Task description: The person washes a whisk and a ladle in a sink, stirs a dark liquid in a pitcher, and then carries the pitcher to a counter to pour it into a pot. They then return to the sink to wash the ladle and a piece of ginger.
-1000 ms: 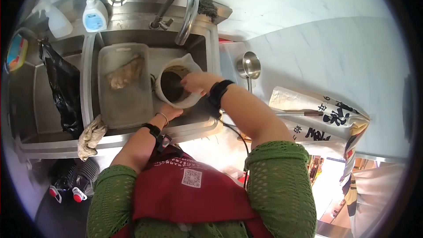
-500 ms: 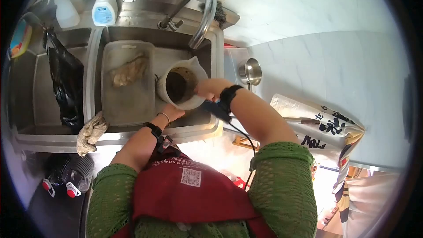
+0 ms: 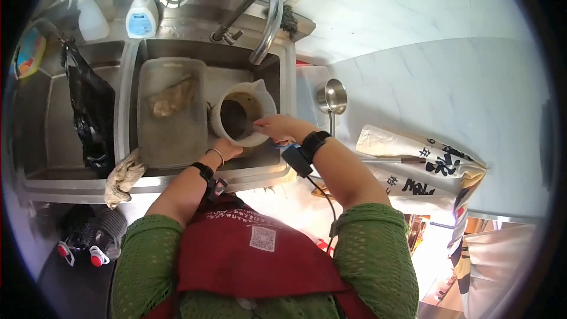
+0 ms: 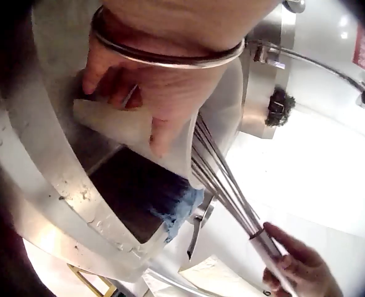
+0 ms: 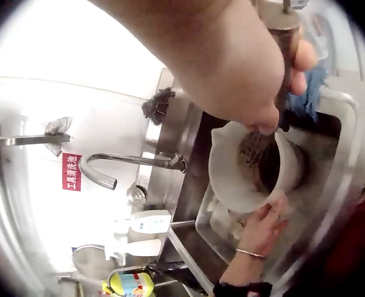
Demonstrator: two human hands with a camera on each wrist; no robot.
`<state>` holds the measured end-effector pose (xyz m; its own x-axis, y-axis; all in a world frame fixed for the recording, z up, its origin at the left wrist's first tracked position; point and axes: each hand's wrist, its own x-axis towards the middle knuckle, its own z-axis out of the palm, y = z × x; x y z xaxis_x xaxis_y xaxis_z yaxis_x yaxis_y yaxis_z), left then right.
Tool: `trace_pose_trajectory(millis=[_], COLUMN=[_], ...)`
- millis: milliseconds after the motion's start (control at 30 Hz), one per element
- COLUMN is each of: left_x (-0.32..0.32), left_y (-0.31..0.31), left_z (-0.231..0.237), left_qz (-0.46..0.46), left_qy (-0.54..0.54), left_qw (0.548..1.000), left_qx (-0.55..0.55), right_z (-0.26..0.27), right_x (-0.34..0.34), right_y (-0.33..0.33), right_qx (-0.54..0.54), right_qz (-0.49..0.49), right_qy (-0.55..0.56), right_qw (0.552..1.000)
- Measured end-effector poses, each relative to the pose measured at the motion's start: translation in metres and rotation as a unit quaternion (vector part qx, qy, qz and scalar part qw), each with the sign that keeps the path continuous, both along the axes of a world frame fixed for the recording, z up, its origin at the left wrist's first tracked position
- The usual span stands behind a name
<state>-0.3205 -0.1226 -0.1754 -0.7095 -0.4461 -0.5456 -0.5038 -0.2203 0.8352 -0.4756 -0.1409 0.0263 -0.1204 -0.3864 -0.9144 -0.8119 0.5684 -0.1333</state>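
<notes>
A white spouted plastic pitcher (image 3: pixel 267 101) stands tilted in the right sink basin, with dark contents inside and brownish residue on its inner wall. My left hand (image 3: pixel 229 148) grips the pitcher at its near side; in the left wrist view the thumb lies along the outer wall. My right hand (image 3: pixel 277 125) holds a metal whisk (image 4: pixel 229 195) by its handle, and the wires reach down into the pitcher. Left of the pitcher sits a clear plastic tub (image 3: pixel 171 150) with a beige, cloth-like lump (image 3: pixel 174 97) in it.
The faucet (image 3: pixel 274 23) arches over the basin's back. A soap bottle (image 3: pixel 142 15) stands behind it. A black plastic bag (image 3: pixel 91 112) hangs in the left basin, a rag (image 3: pixel 124 180) over the front edge. To the right are a ladle (image 3: pixel 332 95) and a blue cloth (image 4: pixel 179 210).
The right hand and whisk have shifted within the pitcher, out toward its right rim and then slightly back. The left hand keeps its grip. The head view has shifted slightly.
</notes>
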Motion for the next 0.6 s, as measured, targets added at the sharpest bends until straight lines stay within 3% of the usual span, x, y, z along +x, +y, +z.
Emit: trace_pose_trajectory(millis=[100, 233, 300, 333, 400, 467, 600], left_x=[0.002, 0.008, 0.011, 0.013, 0.023, 0.037, 0.061], left_y=[0.001, 0.006, 0.002, -0.002, -0.007, -0.016, -0.026], left_z=[-0.018, -0.009, -0.012, -0.009, -0.002, 0.009, 0.009], left_qz=[0.005, 0.043, 0.041, 0.029, 0.015, 0.019, 0.066], left_qy=[-0.039, -0.067, -0.066, -0.068, -0.070, 0.016, 0.001], left_qw=[0.998, 0.992, 0.988, 0.990, 0.992, 1.000, 0.997], left_qx=[-0.053, -0.100, -0.131, -0.119, -0.108, -0.011, -0.045], right_z=[0.029, 0.055, 0.084, 0.077, 0.062, 0.072, 0.075], right_x=[-0.008, -0.018, -0.009, -0.018, -0.028, -0.024, -0.017], right_y=[0.016, 0.056, 0.065, 0.081, 0.109, 0.123, 0.143], right_qx=[-0.060, -0.066, -0.037, -0.040, -0.219, -0.196, -0.214], right_qz=[0.009, -0.019, 0.015, 0.014, 0.143, 0.110, 0.093], right_qy=[0.031, 0.026, 0.072, 0.071, 0.084, 0.100, 0.102], right_qw=[0.998, 0.997, 0.997, 0.997, 0.962, 0.969, 0.967])
